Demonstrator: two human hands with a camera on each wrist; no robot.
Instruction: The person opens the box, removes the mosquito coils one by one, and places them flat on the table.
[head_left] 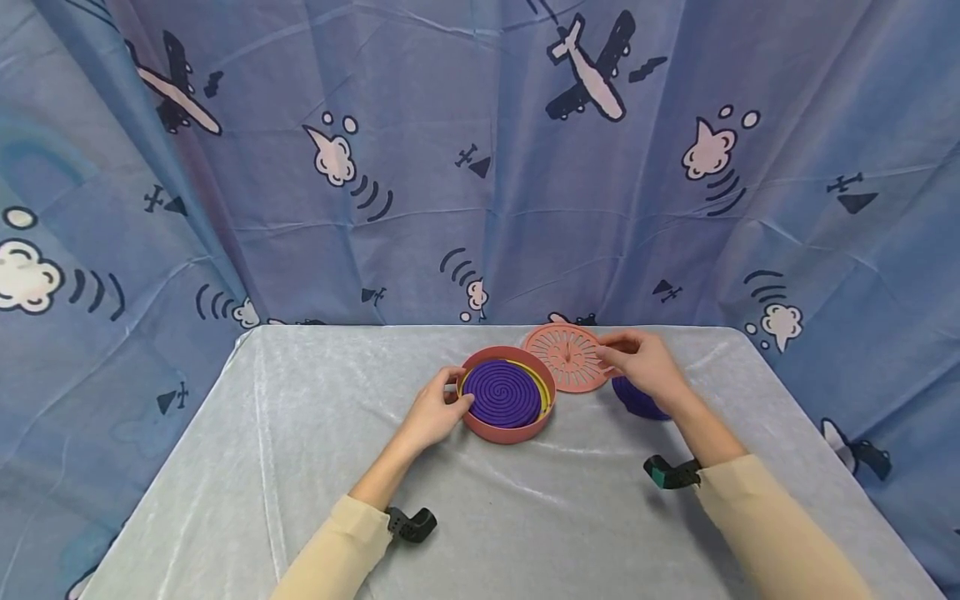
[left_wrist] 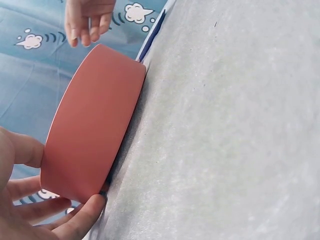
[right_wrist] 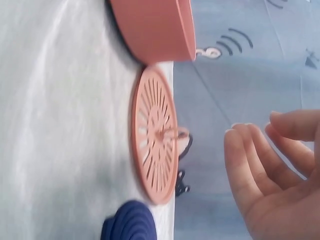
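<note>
A round salmon-pink box (head_left: 504, 435) stands on the table with a purple spiral coil (head_left: 501, 393), like a mosquito coil, inside it. Part of a yellow coil (head_left: 545, 392) shows along its right side. My left hand (head_left: 437, 410) grips the box at its left side, thumb near the rim and fingers around the wall (left_wrist: 90, 125). My right hand (head_left: 639, 363) is held in the air with nothing in it, fingers slightly bent (right_wrist: 280, 175). Below it lies a dark blue-purple coil stack (head_left: 637, 400), partly hidden by the hand in the head view.
A pink slotted disc-shaped lid (head_left: 567, 358) with a small upright prong at its centre lies behind and right of the box, close to its wall. A pale cloth (head_left: 360, 433) covers the table. Blue printed curtain (head_left: 420, 167) hangs behind the far edge.
</note>
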